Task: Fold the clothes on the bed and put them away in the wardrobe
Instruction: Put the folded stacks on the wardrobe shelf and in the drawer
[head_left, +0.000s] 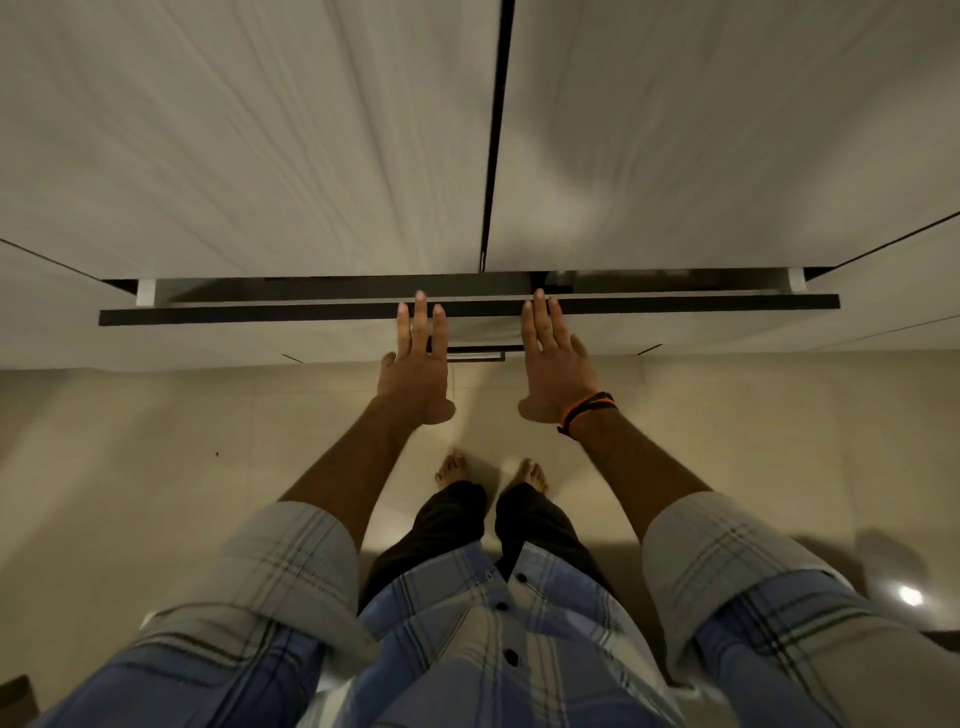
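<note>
Both hands flat, fingers straight, holding nothing: left hand (418, 371) and right hand (556, 371) have fingertips on the dark top edge of the wardrobe drawer (467, 309). The drawer sits slightly out, with a narrow gap showing behind the front. I read this as a push to shut it.

No clothes or bed in view. What's inside the drawer is hidden, so I can't tell whether anything is stowed.

Risks:
- Fingertips sit over the edge near the gap, under the doors (363, 156). If they curl in as the drawer closes, they get pinched.
- Both hands are near centre, which is good. An uneven push could rack the drawer on its runners.
- Fabric sticking up inside could jam at the gap.
- Bare feet (491, 473) are on a glossy floor (156, 441), and a hard shove could mean a slip.
</note>
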